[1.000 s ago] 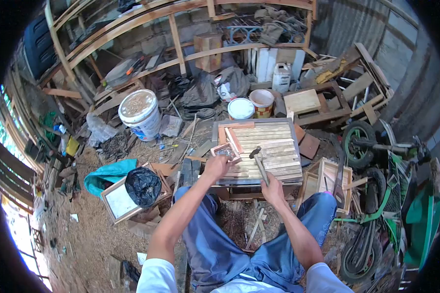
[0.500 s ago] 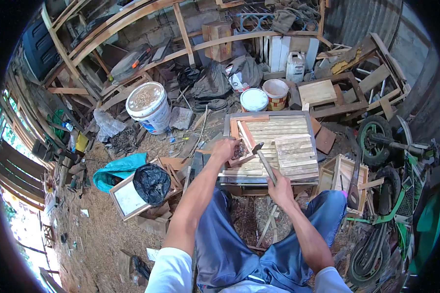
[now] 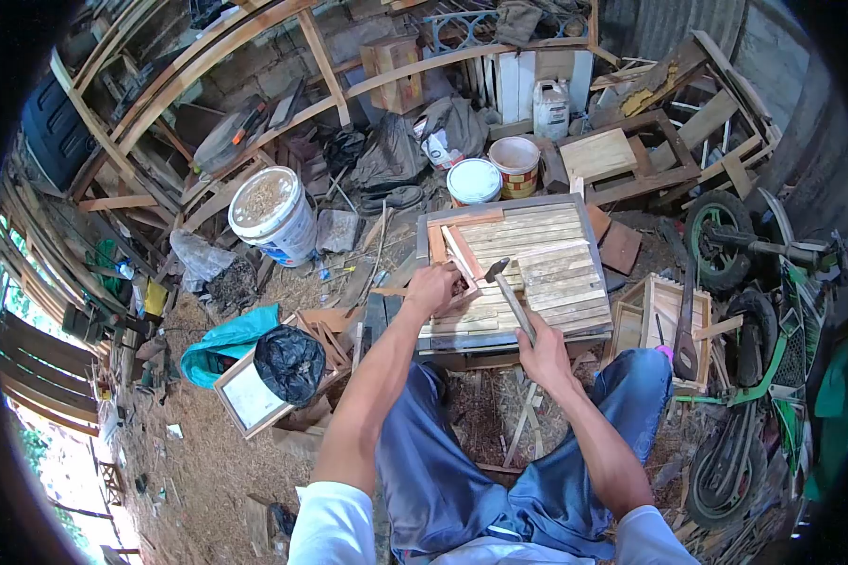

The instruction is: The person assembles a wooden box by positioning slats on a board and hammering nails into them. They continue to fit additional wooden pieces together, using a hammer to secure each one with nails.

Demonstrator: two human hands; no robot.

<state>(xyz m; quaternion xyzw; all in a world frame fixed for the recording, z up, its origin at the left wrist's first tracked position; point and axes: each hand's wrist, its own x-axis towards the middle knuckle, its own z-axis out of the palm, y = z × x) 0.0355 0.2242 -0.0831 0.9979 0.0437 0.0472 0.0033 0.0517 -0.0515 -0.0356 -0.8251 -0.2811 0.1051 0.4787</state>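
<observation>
"Holding what in the right hand (image 3: 544,350)?"

"Gripping a hammer (image 3: 513,306) by the handle, with fingers closed round the wood."

"And keeping the left hand (image 3: 432,288) wide or narrow?"

"Curling it narrow over the near left part of a small wooden frame (image 3: 467,294). Hiding some fingertips there, so can't tell exactly how they grip."

"Resting the frame where?"

"On the left half of the slatted tabletop (image 3: 561,268), just beside a reddish wood strip (image 3: 463,250)."

"Touching it with the hammer head?"

"Can't tell. Pointing the head away from the body, close to the frame's right side, above the slats."

"Seeing anything beyond?"

"Spotting a white-lidded bucket (image 3: 474,181) next to an open bucket (image 3: 514,156) past the far edge, plus a black bag (image 3: 290,364) on a white panel (image 3: 253,396) at left."
</observation>
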